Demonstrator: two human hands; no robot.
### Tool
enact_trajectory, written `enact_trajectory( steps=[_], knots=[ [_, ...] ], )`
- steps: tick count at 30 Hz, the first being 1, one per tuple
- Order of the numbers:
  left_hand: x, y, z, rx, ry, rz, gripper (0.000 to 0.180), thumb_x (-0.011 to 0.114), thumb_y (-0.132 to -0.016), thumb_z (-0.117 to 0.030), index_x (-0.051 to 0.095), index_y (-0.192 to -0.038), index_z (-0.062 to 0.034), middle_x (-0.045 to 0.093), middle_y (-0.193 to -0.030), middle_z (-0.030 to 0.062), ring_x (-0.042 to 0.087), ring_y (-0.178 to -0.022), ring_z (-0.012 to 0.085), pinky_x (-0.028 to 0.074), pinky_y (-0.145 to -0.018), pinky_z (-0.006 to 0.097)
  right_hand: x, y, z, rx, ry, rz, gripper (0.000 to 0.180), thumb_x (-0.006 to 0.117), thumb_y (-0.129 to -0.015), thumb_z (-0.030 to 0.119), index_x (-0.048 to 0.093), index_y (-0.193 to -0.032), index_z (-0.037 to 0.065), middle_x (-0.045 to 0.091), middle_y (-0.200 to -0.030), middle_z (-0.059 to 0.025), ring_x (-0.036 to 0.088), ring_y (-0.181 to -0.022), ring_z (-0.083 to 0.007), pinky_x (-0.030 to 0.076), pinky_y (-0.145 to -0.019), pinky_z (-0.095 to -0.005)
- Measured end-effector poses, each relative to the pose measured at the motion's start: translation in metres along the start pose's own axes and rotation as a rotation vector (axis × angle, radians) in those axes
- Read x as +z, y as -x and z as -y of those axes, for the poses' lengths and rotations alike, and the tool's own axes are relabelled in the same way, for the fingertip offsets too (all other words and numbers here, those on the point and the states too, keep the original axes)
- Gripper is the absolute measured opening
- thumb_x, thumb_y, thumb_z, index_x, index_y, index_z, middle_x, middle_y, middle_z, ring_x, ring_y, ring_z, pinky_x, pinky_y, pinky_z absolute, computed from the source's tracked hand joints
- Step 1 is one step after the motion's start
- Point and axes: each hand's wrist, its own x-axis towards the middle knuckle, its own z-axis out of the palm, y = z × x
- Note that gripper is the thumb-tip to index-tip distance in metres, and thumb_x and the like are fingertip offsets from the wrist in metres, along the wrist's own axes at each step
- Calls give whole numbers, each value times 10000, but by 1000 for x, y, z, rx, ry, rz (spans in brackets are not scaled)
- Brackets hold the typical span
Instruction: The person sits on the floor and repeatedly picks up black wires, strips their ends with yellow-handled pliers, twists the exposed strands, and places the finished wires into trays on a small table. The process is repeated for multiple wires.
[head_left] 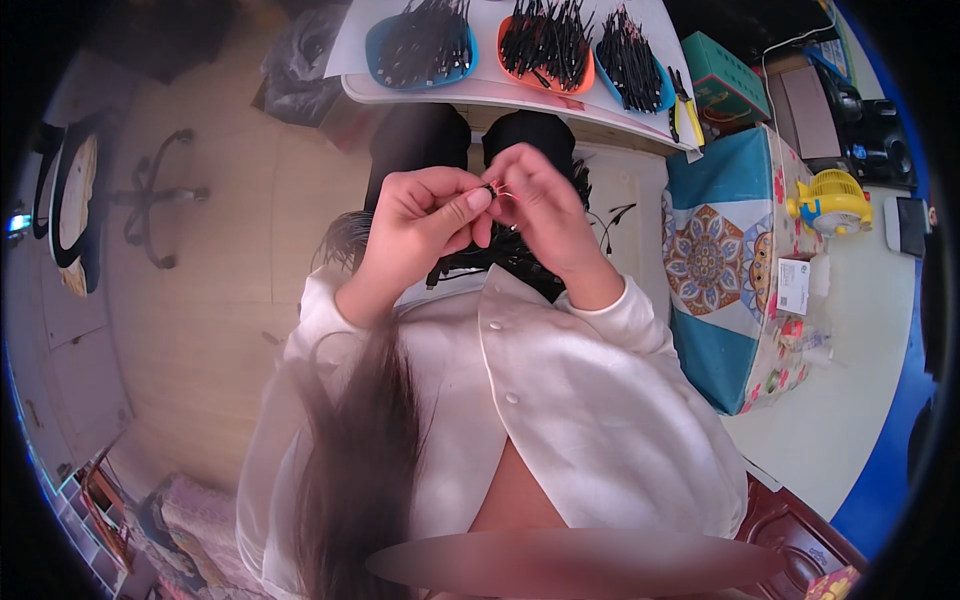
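Above my lap, my left hand (425, 215) is closed, thumb and forefinger pinching a thin black cable (490, 190) near its end. From that end, fine reddish and pale wires (504, 193) stick out toward my right hand (543, 215). The right hand's curled fingers are blurred by motion, right at the wires; whether they grip them is not clear. Below both hands, a bundle of black cables (515, 262) with small plugs lies across my lap, partly covered by my hands and sleeves.
Ahead on a white table (480, 92), a blue tray (373, 55), an orange tray (560, 88) and another blue tray (663, 92) hold black cables. Yellow-handled cutters (688, 108) lie at its right corner. On the right are a cloth-covered box (715, 330) and a yellow fan (835, 203).
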Motion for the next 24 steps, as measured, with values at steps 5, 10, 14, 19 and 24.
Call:
enact_trajectory(
  steps=[5,10,14,19,24],
  knots=[
    [1,4,-1,-36,-49,-17,159,579,-947,-84,658,-880,37,605,-637,51,441,-493,29,287,-425,172,2,4,24,-400,919,34,322,503,-988,289,485,-792,34,500,-615,-26,481,-544,-79,359,-481,-240],
    [2,8,-1,-43,-94,-16,156,601,-932,-84,657,-848,34,582,-616,33,452,-504,32,300,-428,185,14,0,17,-542,1031,-43,341,606,-939,213,477,-684,27,488,-571,-89,468,-475,-171,381,-461,-294],
    [-8,16,-7,-66,2,-26,152,595,-925,-70,657,-837,37,563,-604,34,432,-490,41,266,-429,189,-3,-3,33,-366,900,-282,304,556,-977,198,500,-737,19,466,-597,-9,417,-540,-80,361,-492,-243],
    [-17,17,-12,-163,28,4,138,601,-917,-65,666,-855,39,568,-602,44,447,-486,51,251,-420,181,-12,7,59,-477,1207,-31,210,682,-865,146,640,-1031,25,631,-890,-34,578,-766,-106,443,-649,-237],
    [-13,15,-14,-114,-124,14,138,603,-921,-68,670,-869,40,589,-615,44,460,-492,37,265,-419,170,6,12,61,-735,1398,272,398,769,-700,147,659,-1076,80,625,-966,-62,600,-840,-254,513,-739,-350]
  ],
)
